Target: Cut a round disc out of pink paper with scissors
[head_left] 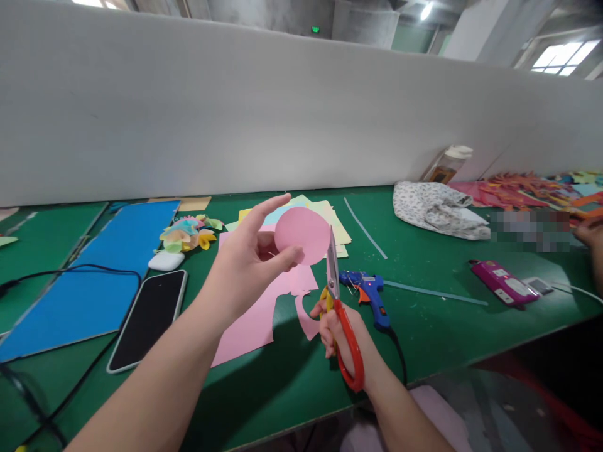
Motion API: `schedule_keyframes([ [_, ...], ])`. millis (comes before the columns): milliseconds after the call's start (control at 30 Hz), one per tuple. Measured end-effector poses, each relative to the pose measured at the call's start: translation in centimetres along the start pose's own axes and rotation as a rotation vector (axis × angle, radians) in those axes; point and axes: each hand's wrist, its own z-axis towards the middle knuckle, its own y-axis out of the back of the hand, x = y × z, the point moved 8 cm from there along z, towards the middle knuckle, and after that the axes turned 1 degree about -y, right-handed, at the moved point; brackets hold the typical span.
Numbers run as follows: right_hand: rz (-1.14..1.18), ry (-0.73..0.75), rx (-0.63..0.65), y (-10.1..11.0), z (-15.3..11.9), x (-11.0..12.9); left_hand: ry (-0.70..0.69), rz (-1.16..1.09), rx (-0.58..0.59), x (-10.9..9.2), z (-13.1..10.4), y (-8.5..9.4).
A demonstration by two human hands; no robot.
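Observation:
My left hand (257, 257) pinches a round pink paper disc (304, 233) between thumb and fingers, held up above the table. My right hand (342, 329) grips scissors (347, 345) with red and yellow handles, blades pointing up. The blades stand against the disc's right edge; whether they are parted is hard to tell. Under the hands lies a cut pink sheet (249, 326), with a curved pink scrap (307, 317) beside it. Behind the disc sits a stack of pale coloured paper (336, 220).
A blue glue gun (372, 292) with a cord lies right of the scissors. Leftward are a phone (148, 320), a white case (166, 260), paper flowers (188, 233) and a blue board (98, 270). Patterned cloth (438, 210), a bottle (447, 164) and a purple device (504, 282) are right, near another person's hand (591, 232).

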Motion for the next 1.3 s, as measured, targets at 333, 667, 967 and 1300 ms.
schedule_keyframes([
  [333,-0.025,0.056,0.026,-0.5,-0.7,1.2,-0.015,0.000,-0.027,0.4,0.3,0.4],
  [667,-0.067,0.035,0.077,-1.1,-0.5,0.8,0.028,-0.066,-0.123,0.2,0.1,0.3],
  [967,-0.035,-0.109,0.062,-0.2,0.9,-1.4,0.003,-0.002,-0.071,1.0,-0.3,-0.7],
  [1300,0.077,-0.302,0.070,-0.8,1.5,-1.3,-0.022,0.085,0.002,0.2,-0.5,-0.8],
])
